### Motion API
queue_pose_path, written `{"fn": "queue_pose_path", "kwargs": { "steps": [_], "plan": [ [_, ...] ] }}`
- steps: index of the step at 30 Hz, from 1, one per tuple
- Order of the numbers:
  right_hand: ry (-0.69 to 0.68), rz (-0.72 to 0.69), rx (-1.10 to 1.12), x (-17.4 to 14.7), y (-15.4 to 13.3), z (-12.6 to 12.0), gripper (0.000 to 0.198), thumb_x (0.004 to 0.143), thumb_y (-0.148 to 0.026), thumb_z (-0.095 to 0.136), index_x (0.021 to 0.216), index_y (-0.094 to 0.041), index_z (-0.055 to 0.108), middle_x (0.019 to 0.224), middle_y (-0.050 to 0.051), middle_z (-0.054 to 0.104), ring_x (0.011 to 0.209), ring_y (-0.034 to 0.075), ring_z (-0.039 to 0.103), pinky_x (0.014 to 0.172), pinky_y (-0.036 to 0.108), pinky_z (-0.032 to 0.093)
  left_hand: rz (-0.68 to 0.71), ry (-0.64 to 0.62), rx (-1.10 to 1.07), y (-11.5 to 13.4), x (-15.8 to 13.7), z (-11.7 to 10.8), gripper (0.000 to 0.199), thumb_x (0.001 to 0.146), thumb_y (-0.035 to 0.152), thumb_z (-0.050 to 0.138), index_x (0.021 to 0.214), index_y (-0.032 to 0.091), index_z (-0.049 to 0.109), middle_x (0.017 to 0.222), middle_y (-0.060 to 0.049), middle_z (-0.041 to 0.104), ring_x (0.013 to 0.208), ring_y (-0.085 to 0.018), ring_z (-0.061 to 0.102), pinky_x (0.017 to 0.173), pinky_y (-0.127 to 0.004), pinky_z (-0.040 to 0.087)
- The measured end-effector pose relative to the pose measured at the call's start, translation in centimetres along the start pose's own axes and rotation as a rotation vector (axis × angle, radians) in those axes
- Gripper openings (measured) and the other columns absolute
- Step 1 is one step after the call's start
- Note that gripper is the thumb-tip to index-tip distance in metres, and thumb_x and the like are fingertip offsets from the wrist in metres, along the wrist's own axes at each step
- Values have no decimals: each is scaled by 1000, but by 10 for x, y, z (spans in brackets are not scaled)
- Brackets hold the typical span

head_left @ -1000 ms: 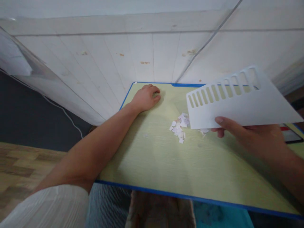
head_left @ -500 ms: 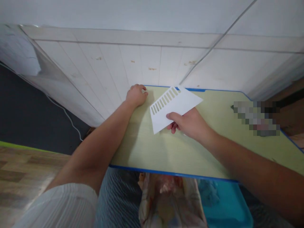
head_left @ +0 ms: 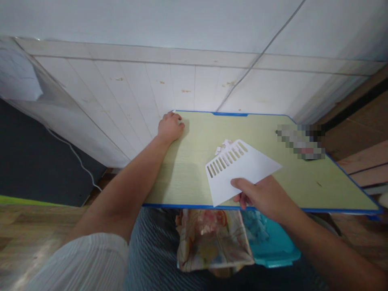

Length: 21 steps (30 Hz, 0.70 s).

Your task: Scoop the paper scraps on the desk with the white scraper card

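My right hand [head_left: 257,194] grips a flat white slotted card [head_left: 239,173] by its lower edge, thumb on top and fingers curled underneath. A row of long narrow slots runs along the card's upper left edge. Just beyond those slots lie several small white pieces [head_left: 222,147], partly hidden by the card. At the far left corner of the pale yellow-green table [head_left: 188,165], my left hand [head_left: 170,128] is curled round the edge. Its fingertips are mostly out of sight.
A pixelated object [head_left: 300,141] lies on the table's right side. Below the blue front edge are an open patterned fabric container [head_left: 212,246] and a turquoise tray [head_left: 281,246]. A white panelled wall [head_left: 169,89] stands behind, with a cable [head_left: 257,58] running down it.
My right hand has brought the slotted card toward the table's front edge, and white pieces now show behind it. My left hand stays at the corner. The camera view has shifted.
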State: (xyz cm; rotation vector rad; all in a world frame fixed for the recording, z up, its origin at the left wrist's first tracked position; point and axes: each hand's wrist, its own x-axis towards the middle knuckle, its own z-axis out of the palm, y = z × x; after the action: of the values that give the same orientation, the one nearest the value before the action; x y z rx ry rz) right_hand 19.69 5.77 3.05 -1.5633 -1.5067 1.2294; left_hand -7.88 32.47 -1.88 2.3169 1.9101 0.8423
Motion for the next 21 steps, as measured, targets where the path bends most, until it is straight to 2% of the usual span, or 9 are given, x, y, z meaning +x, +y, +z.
{"fn": "queue_pose_path", "kwargs": {
  "steps": [6,9,11,14,17,21],
  "plan": [
    [73,59,-23,-23,17,-34,31,84,-43,70,58,-25,65,52,7,69,41,19,62,45,31,52,-33,-38,51,5,0,-4,39,98,25,60,132,17,79,149,-20,68,144,-40,61,125,-53,52],
    [91,83,-44,-23,22,-51,38,83,-48,70,53,-26,62,50,7,66,42,19,61,47,32,53,-40,-60,90,9,-1,-7,41,100,25,58,134,14,79,150,-21,68,144,-39,61,125,-52,52],
    [112,76,-18,-17,20,-52,37,82,-48,71,54,-25,63,52,7,67,43,19,62,48,32,55,-30,-64,108,12,-2,-8,41,101,26,56,132,14,80,150,-21,69,143,-39,62,124,-51,53],
    [120,34,65,4,7,-35,28,82,-43,73,63,-23,69,57,7,71,46,19,65,48,31,55,-25,-63,129,15,-3,-9,39,102,26,55,129,14,81,147,-21,71,141,-40,64,122,-52,54],
    [38,-12,169,30,-8,-5,20,84,-34,69,68,-21,71,59,7,73,45,17,66,46,28,51,-33,-73,145,16,-4,-11,39,102,26,55,128,13,81,145,-23,71,140,-40,64,123,-53,54],
    [25,32,229,47,-13,21,10,83,-22,64,75,-21,69,57,3,72,42,15,63,43,25,48,-36,-78,134,14,-4,-11,38,102,26,55,127,14,81,144,-23,72,140,-40,64,122,-54,54]
  ]
}}
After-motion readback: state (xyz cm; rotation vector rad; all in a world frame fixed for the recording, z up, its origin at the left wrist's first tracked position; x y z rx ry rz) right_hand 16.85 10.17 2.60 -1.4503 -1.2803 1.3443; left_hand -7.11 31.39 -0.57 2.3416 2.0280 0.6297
